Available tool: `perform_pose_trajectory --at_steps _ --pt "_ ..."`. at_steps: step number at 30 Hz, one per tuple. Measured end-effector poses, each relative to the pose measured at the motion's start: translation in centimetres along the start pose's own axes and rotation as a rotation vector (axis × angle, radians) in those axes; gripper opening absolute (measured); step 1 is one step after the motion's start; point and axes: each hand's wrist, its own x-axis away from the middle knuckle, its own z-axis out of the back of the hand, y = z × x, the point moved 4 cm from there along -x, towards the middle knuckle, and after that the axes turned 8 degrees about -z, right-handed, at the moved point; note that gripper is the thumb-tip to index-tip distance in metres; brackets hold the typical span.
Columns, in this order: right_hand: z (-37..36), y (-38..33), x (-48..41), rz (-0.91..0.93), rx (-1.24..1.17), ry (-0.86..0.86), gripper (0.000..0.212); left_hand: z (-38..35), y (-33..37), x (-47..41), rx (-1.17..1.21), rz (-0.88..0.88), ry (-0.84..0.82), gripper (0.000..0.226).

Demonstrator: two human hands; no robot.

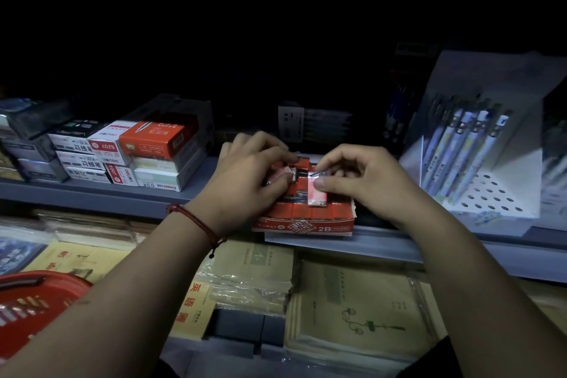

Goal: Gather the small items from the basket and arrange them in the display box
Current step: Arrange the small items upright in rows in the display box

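A red display box (303,225) marked 2B sits on the front of the grey shelf, holding rows of small red and black wrapped erasers (302,193). My left hand (245,175) hovers over the box's left side and grips several wrapped erasers in its curled fingers. My right hand (365,181) pinches one pink 2B eraser (317,193) between thumb and fingers, its lower end among the rows in the box. A red basket (33,301) stands at the lower left; its contents are mostly hidden by my left forearm.
Stacked stationery boxes (138,156) fill the shelf left of the display box. A white pen stand with mechanical pencils (478,156) is on the right. Notebooks and paper packs (352,310) lie on the lower shelf. A white panel hangs overhead.
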Motion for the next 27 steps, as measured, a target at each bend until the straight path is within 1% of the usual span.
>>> perform_pose_trajectory --at_steps 2,5,9,13,19,23,27 --pt "0.6 0.3 -0.1 0.024 -0.053 0.071 0.012 0.1 0.7 -0.1 0.026 -0.051 -0.059 0.039" --pt "1.4 0.8 0.0 0.023 -0.038 0.131 0.007 -0.4 1.3 0.0 0.023 -0.104 -0.208 0.048" --pt "1.7 1.1 0.2 0.026 0.002 0.13 0.01 -0.5 1.6 0.2 0.041 -0.11 -0.221 0.054" --pt "1.9 1.4 0.4 0.015 0.033 0.128 0.013 -0.4 1.9 0.5 0.068 -0.123 -0.258 0.067" --pt "1.5 1.7 0.7 0.005 0.199 0.028 0.02 0.0 2.3 0.7 0.102 -0.148 -0.301 0.085" --pt "1.4 1.7 0.9 -0.001 0.169 -0.007 0.018 0.0 2.4 0.8 0.108 -0.161 -0.29 0.078" --pt "1.4 1.6 1.1 -0.004 0.144 -0.032 0.019 -0.1 3.0 1.0 0.165 -0.178 -0.211 0.067"
